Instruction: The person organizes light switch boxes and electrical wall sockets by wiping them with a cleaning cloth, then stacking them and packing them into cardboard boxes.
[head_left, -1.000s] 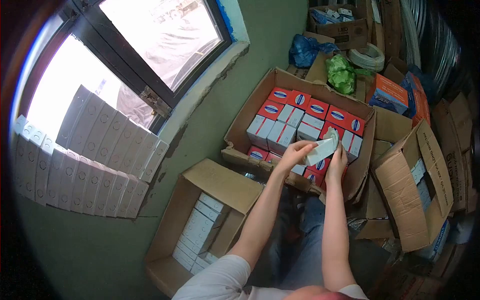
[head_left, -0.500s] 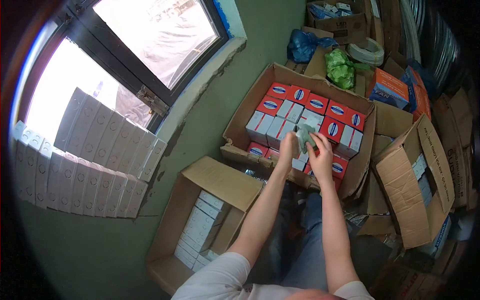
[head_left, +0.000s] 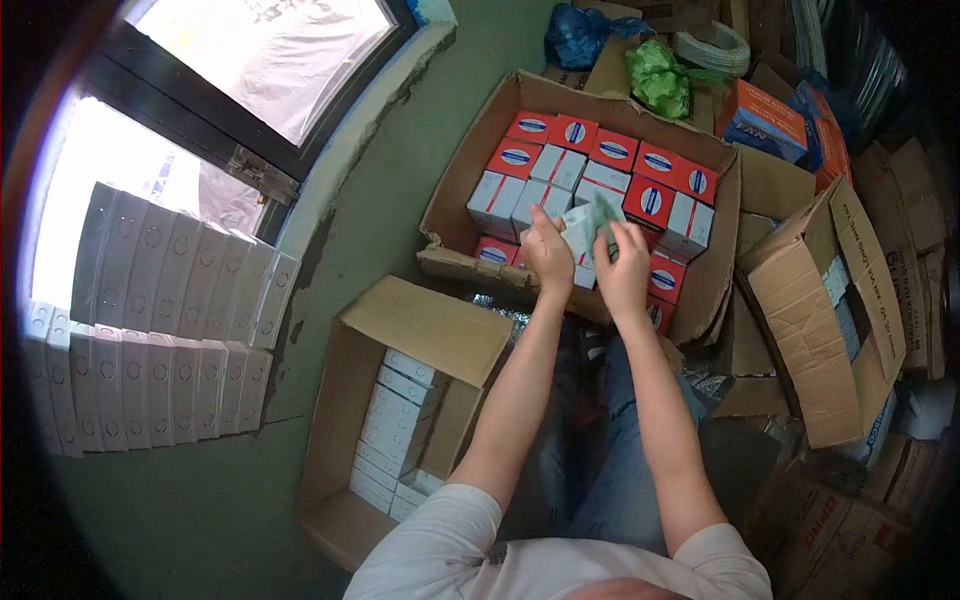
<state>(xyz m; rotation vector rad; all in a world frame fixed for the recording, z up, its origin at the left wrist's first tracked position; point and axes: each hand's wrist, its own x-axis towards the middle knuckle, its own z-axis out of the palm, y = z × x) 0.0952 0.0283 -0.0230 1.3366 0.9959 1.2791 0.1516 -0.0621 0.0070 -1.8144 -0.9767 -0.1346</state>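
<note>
Head view: our left hand [head_left: 548, 250] and right hand [head_left: 622, 268] each keep a closed grip on a pale small box [head_left: 583, 228] above the carton [head_left: 450, 262] of red-and-white boxes [head_left: 640, 195]; slotting it in, we judge, calls for a gap.

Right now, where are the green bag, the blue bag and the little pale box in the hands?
green bag [head_left: 658, 80]: head view, crumpled middle.
blue bag [head_left: 572, 25]: head view, middle of the part that shows.
little pale box [head_left: 583, 228]: head view, its uncovered pale face.
</note>
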